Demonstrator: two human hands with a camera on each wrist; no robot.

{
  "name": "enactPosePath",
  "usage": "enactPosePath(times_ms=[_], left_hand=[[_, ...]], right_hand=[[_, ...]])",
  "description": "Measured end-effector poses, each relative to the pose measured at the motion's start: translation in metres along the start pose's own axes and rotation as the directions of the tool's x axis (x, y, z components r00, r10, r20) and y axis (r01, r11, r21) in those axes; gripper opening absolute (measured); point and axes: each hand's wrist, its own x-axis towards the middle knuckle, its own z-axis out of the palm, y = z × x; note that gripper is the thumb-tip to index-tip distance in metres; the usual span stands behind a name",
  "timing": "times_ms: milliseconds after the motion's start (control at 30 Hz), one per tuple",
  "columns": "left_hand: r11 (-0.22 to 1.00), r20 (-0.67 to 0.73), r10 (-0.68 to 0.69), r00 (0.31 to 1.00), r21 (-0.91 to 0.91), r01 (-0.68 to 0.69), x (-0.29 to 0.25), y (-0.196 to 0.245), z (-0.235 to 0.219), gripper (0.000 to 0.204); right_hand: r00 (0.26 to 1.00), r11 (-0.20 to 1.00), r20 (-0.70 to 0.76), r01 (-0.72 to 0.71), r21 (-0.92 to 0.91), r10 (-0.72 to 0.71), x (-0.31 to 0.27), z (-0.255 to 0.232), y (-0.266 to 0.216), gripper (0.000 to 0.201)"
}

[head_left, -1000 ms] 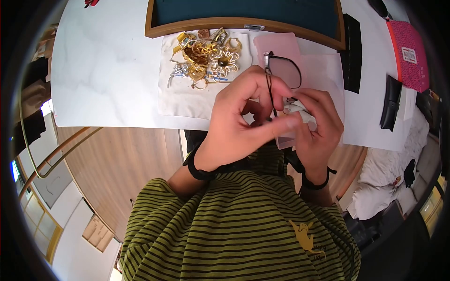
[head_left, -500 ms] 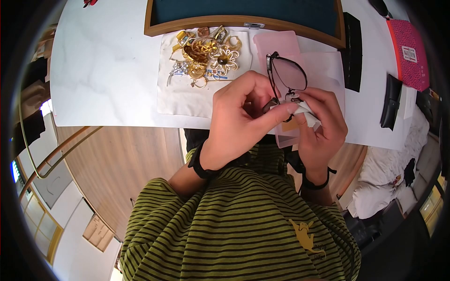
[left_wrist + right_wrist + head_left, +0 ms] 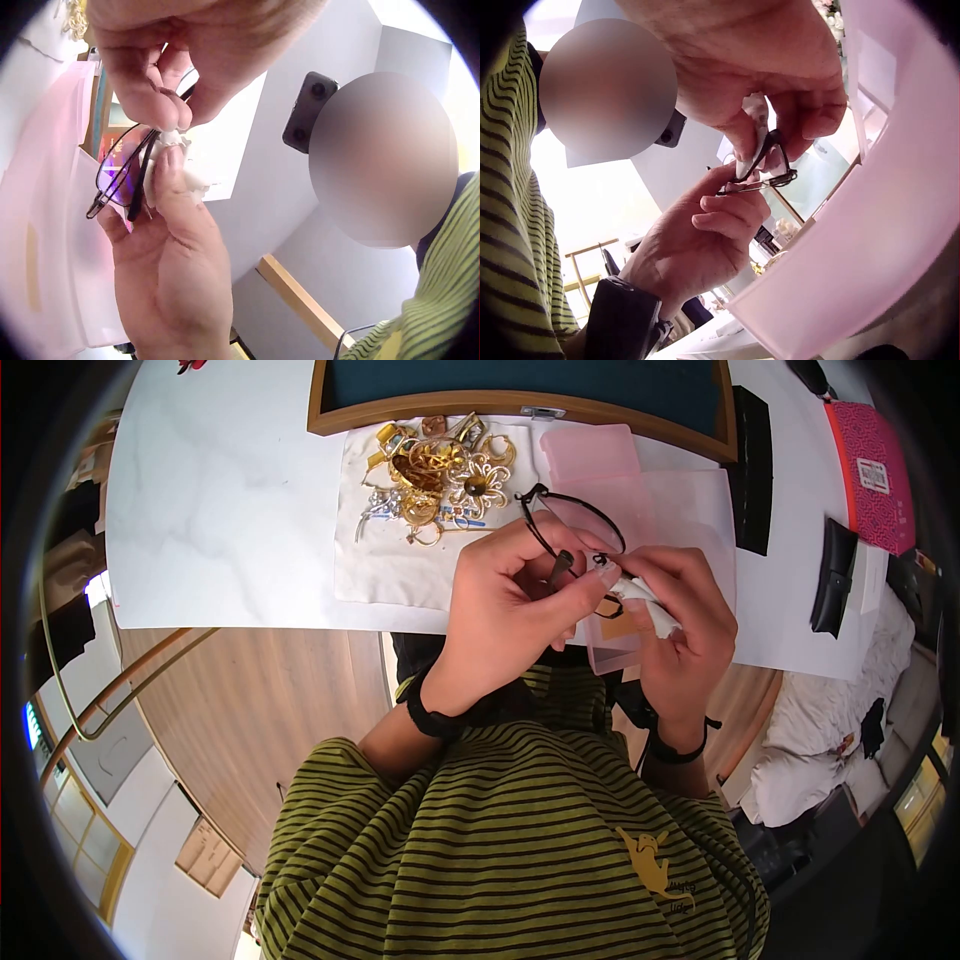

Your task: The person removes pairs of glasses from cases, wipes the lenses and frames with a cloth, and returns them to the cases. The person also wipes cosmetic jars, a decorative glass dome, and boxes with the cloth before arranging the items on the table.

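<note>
A pair of black-framed glasses (image 3: 606,530) is held up between both hands at the table's front edge. My left hand (image 3: 510,610) pinches the frame near the middle, thumb at the bridge. One lens sticks up above the fingers. My right hand (image 3: 695,600) grips a crumpled white wipe (image 3: 645,603) against the glasses, its fingers meeting the left fingertips. In the left wrist view the wipe (image 3: 191,174) bunches beneath the left fingertips, and dark temple arms hang beside it. From the right wrist view, the wipe (image 3: 756,112) runs between right thumb and fingers.
Gold and silver jewellery (image 3: 430,475) lies heaped on a white cloth (image 3: 390,580). Behind stands a wooden box (image 3: 450,410) lined in dark green. A translucent pink container (image 3: 690,510) is under the hands. At right are a black case (image 3: 833,578) and a pink pouch (image 3: 872,475).
The glasses have turned, and their upper lens has tilted over toward the left. My left fingers have shifted along the frame. The right hand keeps the wipe in nearly the same place.
</note>
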Motion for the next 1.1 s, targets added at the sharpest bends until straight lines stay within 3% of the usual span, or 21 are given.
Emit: enactPosePath(times_ms=[133,233,333,400,467,500,600,667,733,800,867,900,967,1067,1100], left_hand=[[0.995,-0.039,-0.083,0.996,-0.053,0.081,-0.001,-0.002,0.002,0.011],[0.991,-0.059,-0.045,0.997,-0.125,0.037,0.002,-0.003,-0.001,0.007],[0.993,-0.084,-0.042,0.996,-0.110,0.033,0.003,-0.005,-0.004,0.007],[0.976,-0.048,-0.089,0.995,-0.202,0.077,0.003,-0.005,-0.005,0.008],[0.968,-0.036,-0.109,0.993,-0.233,0.097,0.003,-0.004,-0.005,0.009],[0.958,-0.023,-0.128,0.991,-0.263,0.117,0.003,-0.003,-0.005,0.010],[0.946,-0.014,-0.112,0.994,-0.308,0.103,0.003,-0.003,-0.003,0.013],[0.939,-0.019,-0.139,0.990,-0.321,0.126,0.004,0.000,-0.002,0.014],[0.931,-0.022,-0.165,0.986,-0.334,0.148,0.005,0.001,-0.005,0.016],[0.812,0.163,-0.187,0.969,-0.530,0.245,0.006,-0.001,-0.014,0.016],[0.787,0.215,-0.187,0.959,-0.552,0.277,0.008,-0.002,-0.014,0.016],[0.760,0.263,-0.186,0.947,-0.572,0.308,0.007,-0.001,-0.014,0.016],[0.784,0.292,-0.206,0.934,-0.522,0.336,0.006,-0.002,-0.013,0.017],[0.861,0.327,-0.218,0.919,-0.378,0.339,0.003,0.001,-0.010,0.018],[0.859,0.395,-0.270,0.878,-0.314,0.405,0.003,0.005,-0.012,0.018]], right_hand=[[1.000,0.999,-0.001,-0.023,0.025,0.023,0.001,-0.004,-0.004,0.026],[0.976,0.981,-0.168,-0.114,0.160,0.141,-0.004,-0.012,-0.002,0.017],[0.950,0.952,-0.234,-0.140,0.272,0.206,-0.003,-0.017,0.003,0.017],[0.951,0.949,-0.218,-0.156,0.273,0.219,0.000,-0.016,-0.003,0.016],[0.877,0.847,-0.201,-0.326,0.419,0.437,0.003,-0.007,-0.019,0.015],[0.876,0.847,-0.201,-0.327,0.419,0.437,0.001,-0.006,-0.019,0.015],[0.924,0.869,-0.101,-0.304,0.391,0.369,-0.003,-0.004,-0.016,0.015],[0.970,0.897,0.096,-0.241,0.371,0.221,-0.003,-0.007,-0.009,0.015],[0.977,0.920,0.112,-0.207,0.332,0.179,-0.002,-0.009,-0.010,0.018],[0.986,0.929,0.159,-0.106,0.355,0.052,0.000,-0.013,-0.011,0.023],[0.988,0.923,0.155,-0.069,0.378,0.010,0.001,-0.013,-0.010,0.028],[0.990,0.931,0.125,0.019,0.365,-0.070,0.002,-0.011,-0.010,0.029],[0.976,0.942,0.097,0.160,0.294,-0.196,0.004,-0.010,-0.009,0.033],[0.961,0.958,0.094,0.246,0.146,-0.261,0.009,-0.016,-0.013,0.032],[0.961,0.958,0.094,0.246,0.147,-0.261,0.011,-0.015,-0.017,0.032]])
